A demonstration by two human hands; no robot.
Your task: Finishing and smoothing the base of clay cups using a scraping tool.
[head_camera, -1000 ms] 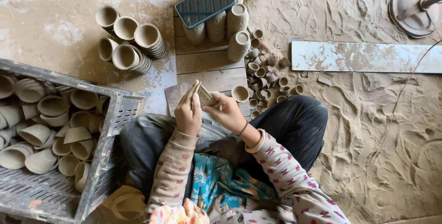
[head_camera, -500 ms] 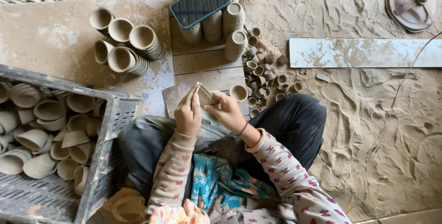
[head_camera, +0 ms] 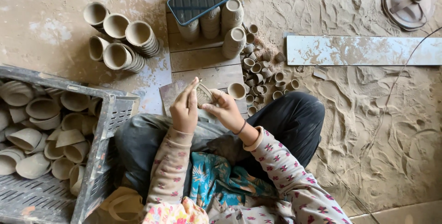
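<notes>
A grey crate (head_camera: 99, 159) of clay cups crowds the left knee. The left hand (head_camera: 185, 109) pinches a thin stick (head_camera: 197, 84) against the small clay cup (head_camera: 205, 96) gripped by the right hand (head_camera: 226, 109) above the lap. Pressing hard could crack the cup. Sandy floor (head_camera: 377, 127) lies open rightward.

Both hands (head_camera: 205, 106) raised together, fingers pinched closed.
</notes>
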